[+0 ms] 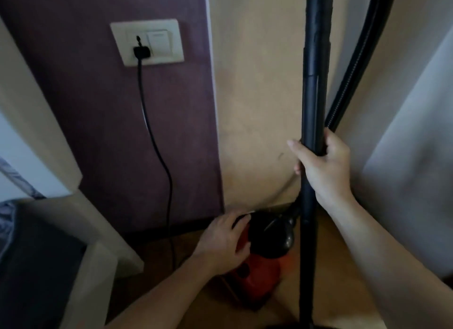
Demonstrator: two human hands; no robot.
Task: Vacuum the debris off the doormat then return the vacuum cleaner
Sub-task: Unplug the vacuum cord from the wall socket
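A red and black vacuum cleaner (262, 267) stands on the floor by the wall corner. My left hand (224, 240) rests on its black top with curled fingers; whether it grips a handle is hidden. My right hand (323, 166) grips the upright black wand (313, 88) at mid height. The ribbed black hose (360, 56) curves down behind the wand to the cleaner. The black power cord (157, 144) hangs from a plug (141, 52) in the wall socket. No doormat is in view.
A purple wall panel (98, 132) carries the socket plate and switch. A beige wall (257, 108) lies behind the wand. Pale furniture (81, 230) with a dark front stands at lower left. A light curtain or door (411, 169) is at the right.
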